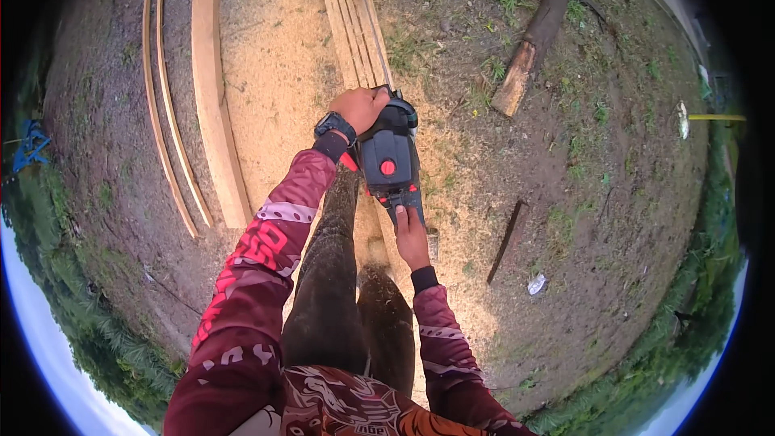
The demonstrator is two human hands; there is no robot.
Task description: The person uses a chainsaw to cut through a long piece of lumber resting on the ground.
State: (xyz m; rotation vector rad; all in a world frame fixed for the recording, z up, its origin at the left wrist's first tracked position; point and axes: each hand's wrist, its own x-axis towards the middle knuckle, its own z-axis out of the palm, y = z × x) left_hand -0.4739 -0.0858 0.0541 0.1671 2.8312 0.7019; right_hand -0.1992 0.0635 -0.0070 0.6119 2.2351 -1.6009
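Note:
A black chainsaw [391,149] with red parts is between my two hands, in front of my legs. My left hand [361,106] is closed around its front handle, a dark watch [334,126] on that wrist. Around the rear handle my right hand [412,236] is wrapped, thumb on top. Beyond the saw's front end runs a long timber [349,16] with several parallel lengthwise cuts. The saw sits over the timber's near part, and its bar is mostly hidden from above.
Pale sawdust [274,64] covers the ground around the timber. To the left lie a thick plank [211,89] and two thin strips [167,105]. A log piece [533,48] rests at the far right, with a dark narrow stick [507,242] nearer. My legs [327,299] stand close behind the saw.

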